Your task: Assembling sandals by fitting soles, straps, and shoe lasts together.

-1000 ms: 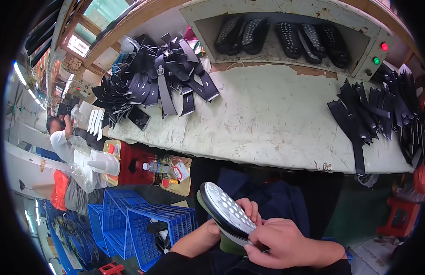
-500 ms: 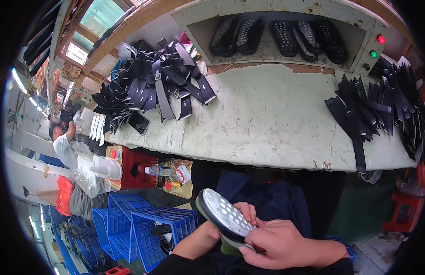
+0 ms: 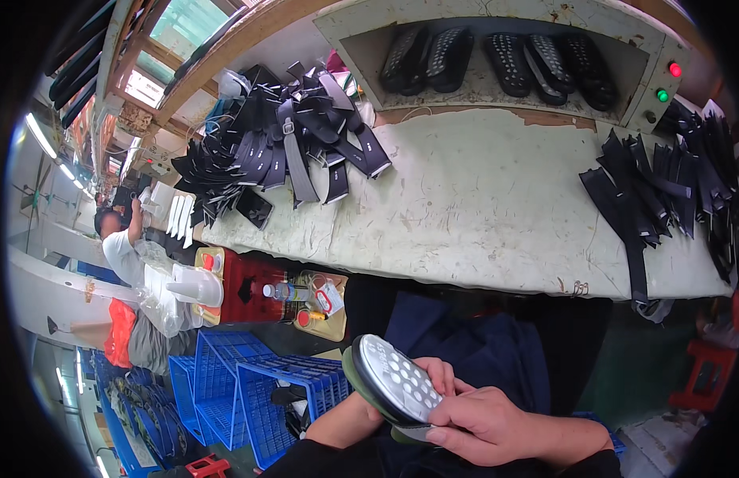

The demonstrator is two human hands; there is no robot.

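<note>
A shoe sole (image 3: 389,381), grey with round white studs and a dark green rim, lies tilted in my lap. My right hand (image 3: 485,422) covers its near end, fingers curled over the edge. My left hand (image 3: 433,378) holds it from underneath and is mostly hidden; only a few fingers show beside the sole. Both forearms come in from the lower edge over dark blue trousers (image 3: 473,350).
A worn pale workbench (image 3: 481,199) carries a pile of black straps at the left (image 3: 282,151) and another at the right (image 3: 664,191). Dark soles (image 3: 497,56) lie in an open box with red and green lamps. Blue crates (image 3: 250,382), a red stool (image 3: 246,287) and a seated person (image 3: 123,255) are at the left.
The sole and both hands have stayed in the lap, barely shifting. The person at the left has leaned slightly.
</note>
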